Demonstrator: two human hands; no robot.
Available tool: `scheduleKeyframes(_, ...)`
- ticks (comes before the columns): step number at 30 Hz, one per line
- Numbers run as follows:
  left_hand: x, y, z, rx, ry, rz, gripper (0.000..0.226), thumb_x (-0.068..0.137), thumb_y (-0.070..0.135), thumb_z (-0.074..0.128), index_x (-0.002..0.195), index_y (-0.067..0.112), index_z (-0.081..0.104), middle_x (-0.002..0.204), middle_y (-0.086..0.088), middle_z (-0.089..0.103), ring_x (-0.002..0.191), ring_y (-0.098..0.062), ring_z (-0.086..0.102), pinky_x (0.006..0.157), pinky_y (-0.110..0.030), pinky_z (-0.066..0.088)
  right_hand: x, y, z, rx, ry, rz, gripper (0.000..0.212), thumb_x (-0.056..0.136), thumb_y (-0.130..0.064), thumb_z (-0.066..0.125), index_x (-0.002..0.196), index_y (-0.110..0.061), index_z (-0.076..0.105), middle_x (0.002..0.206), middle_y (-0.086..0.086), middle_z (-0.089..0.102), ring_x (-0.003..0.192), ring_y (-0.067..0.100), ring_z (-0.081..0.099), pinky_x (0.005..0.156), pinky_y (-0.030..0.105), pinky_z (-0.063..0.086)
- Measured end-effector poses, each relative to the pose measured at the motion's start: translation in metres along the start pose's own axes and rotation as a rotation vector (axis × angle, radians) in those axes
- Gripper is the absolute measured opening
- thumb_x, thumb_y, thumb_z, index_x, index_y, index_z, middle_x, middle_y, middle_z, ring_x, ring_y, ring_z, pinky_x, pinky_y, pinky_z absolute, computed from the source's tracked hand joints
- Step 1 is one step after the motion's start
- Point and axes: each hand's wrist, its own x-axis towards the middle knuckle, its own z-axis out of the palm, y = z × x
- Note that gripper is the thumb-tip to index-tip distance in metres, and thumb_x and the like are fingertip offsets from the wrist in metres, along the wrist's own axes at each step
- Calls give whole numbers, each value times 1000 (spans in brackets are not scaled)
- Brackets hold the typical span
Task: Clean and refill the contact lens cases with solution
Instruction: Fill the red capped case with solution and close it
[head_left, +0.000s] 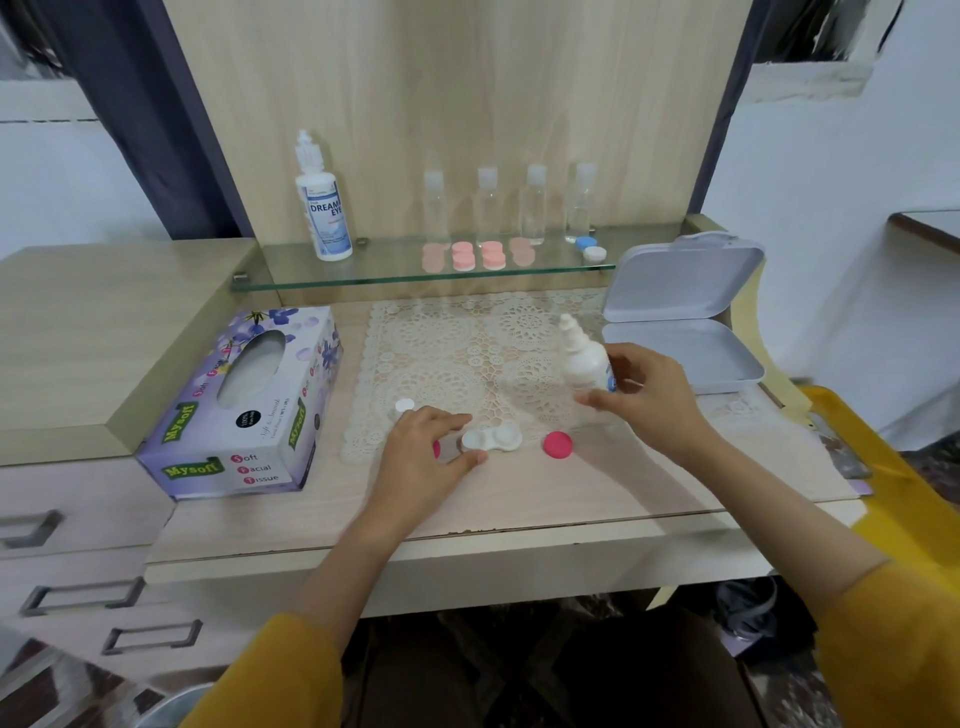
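At the near edge of the lace mat lies the open lens case, pinched by my left hand. My right hand clamps the solution bottle nearby. I judge refilling underway, next needing the nozzle over a well.

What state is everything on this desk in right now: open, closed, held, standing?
lens case: both caps off, held by the left hand.
pink cap: off, lying loose beside the case.
small bottle: tilted, held in the right hand.
big bottle: standing upright at the back.
four clear bottles: upright, lids on.
grey box: lid open.
tissue box: opened on top.
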Motion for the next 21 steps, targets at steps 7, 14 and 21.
scheduleKeyframes(7,0,1,-3,-11,326,47,17,74,11,74,91,12,72,93,2,58,91,-15,54,83,-7,36,-9,22,11,214,72,79,42,67,0,77,103,-12,58,97,2,66,89,8,64,78,18,51)
scheduleKeyframes(14,11,-15,-8,51,238,-175,30,84,3,59,113,11,64,116,-10,57,106,-21,51,93,-19,33,-16,29,17,300,122,57,53,69,-2,76,111,-23,51,100,7,66,90,16,64,78,19,50)
scheduleKeyframes(21,28,0,-18,-46,187,-221,26,82,10,66,106,17,67,101,-4,65,72,-7,54,71,-14,41,-20,29,19,282,133,32,54,71,-5,76,116,-24,51,99,0,64,88,4,62,74,11,47)
